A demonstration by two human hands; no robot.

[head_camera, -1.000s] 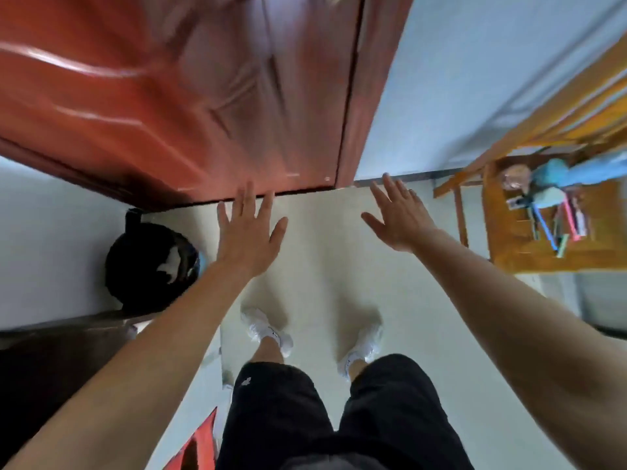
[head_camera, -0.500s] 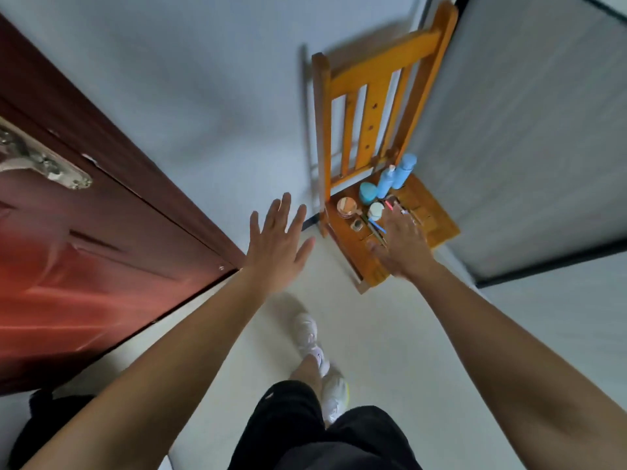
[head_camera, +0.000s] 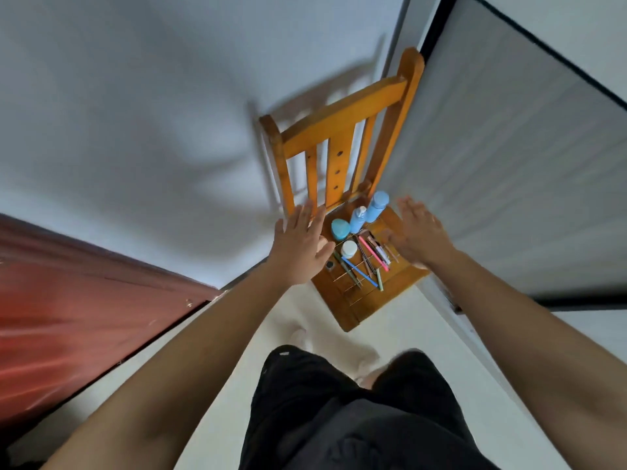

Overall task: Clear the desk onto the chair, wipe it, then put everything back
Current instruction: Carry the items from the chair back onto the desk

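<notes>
Chair (head_camera: pixel 356 307), wooden: its seat carries blue bottles (head_camera: pixel 376 206), a blue jar (head_camera: pixel 340 229), a white-capped jar (head_camera: pixel 348 248) and pens (head_camera: pixel 368 266), so clearing looks done. Bench out of view; wiping possibly done, return pending. Left grip (head_camera: pixel 300 244) and right grip (head_camera: pixel 419 234) released, empty, over the seat.

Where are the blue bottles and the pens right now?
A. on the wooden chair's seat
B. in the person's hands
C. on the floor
A: the blue bottles and the pens sit on the seat of the wooden chair, while the left hand and the right hand are open above it and hold nothing.
</notes>
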